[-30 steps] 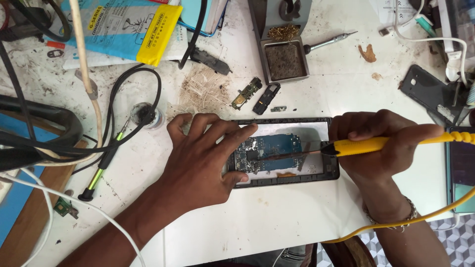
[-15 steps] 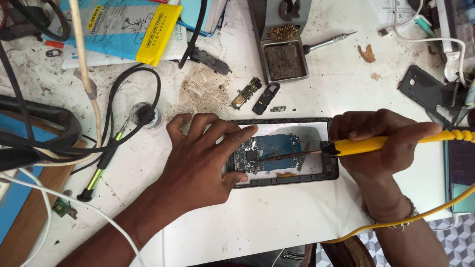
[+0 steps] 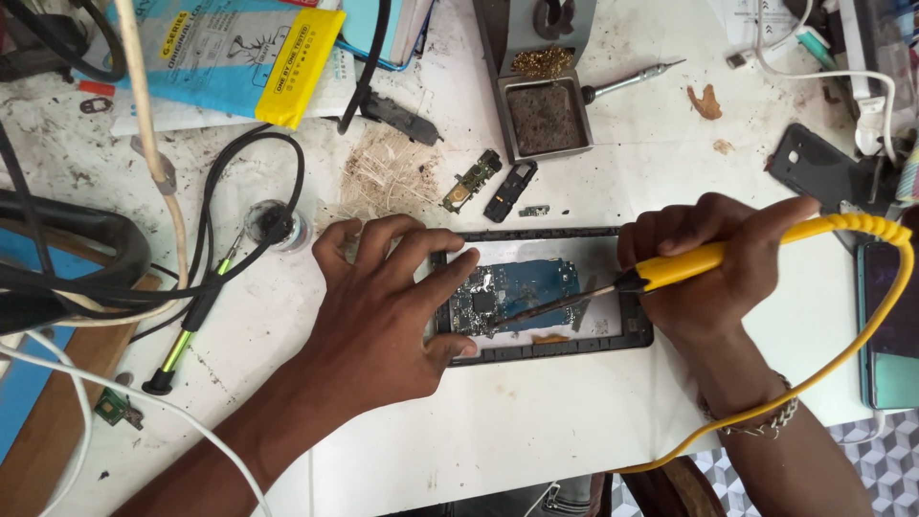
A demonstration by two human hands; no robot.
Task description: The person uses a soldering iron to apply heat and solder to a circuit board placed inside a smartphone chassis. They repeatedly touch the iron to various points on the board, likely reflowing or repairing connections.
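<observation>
Phone repair workshop bench. White worktop [image 3: 536, 421] is showing grime and burn marks. A yellow-handled soldering iron [image 3: 670, 273] is touching a blue circuit board [image 3: 526, 287] sitting in an opened phone frame [image 3: 546, 349]. An iron stand with brass wool and sponge tray [image 3: 544, 96] is sitting at the back. Loose small boards [image 3: 471, 180], a precision screwdriver [image 3: 627, 81], cables [image 3: 220, 249] and spare phone covers [image 3: 818, 172] are lying around it.

On the desk [image 3: 536, 421], the opened phone frame [image 3: 546, 349] lies in the middle with the circuit board [image 3: 522, 292] inside it. The left hand [image 3: 383, 316] rests on its left end, and the right hand [image 3: 713, 268] at its right end holds the soldering iron [image 3: 670, 270] tip on the board. Behind the frame sits the sponge tray [image 3: 544, 120].
</observation>
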